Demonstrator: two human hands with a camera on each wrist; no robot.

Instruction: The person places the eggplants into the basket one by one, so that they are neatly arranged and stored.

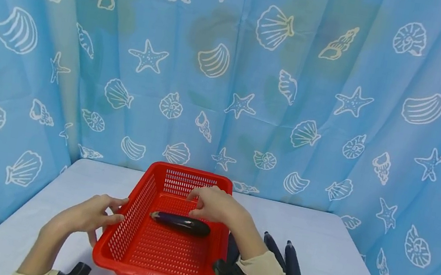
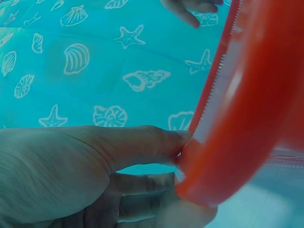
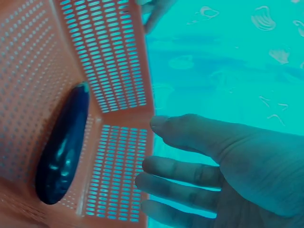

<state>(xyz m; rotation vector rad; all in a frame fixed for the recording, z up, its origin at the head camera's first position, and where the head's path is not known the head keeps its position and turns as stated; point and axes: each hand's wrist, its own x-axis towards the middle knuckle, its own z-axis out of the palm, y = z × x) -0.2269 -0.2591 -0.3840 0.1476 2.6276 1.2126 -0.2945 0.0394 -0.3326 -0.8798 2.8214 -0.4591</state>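
Head view: a pale table (image 1: 341, 255) carries a red perforated plastic basket (image 1: 133, 239), steadied at its left rim by the left hand (image 1: 89, 215), fingers pressed there; the right hand (image 1: 213, 204) is held above with fingers apart, empty; a dark purple eggplant (image 1: 181, 223) lies inside; the rim is best kept firmly braced

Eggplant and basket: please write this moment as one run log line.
eggplant: lying in red basket | left hand: holds basket rim | right hand: above eggplant, empty
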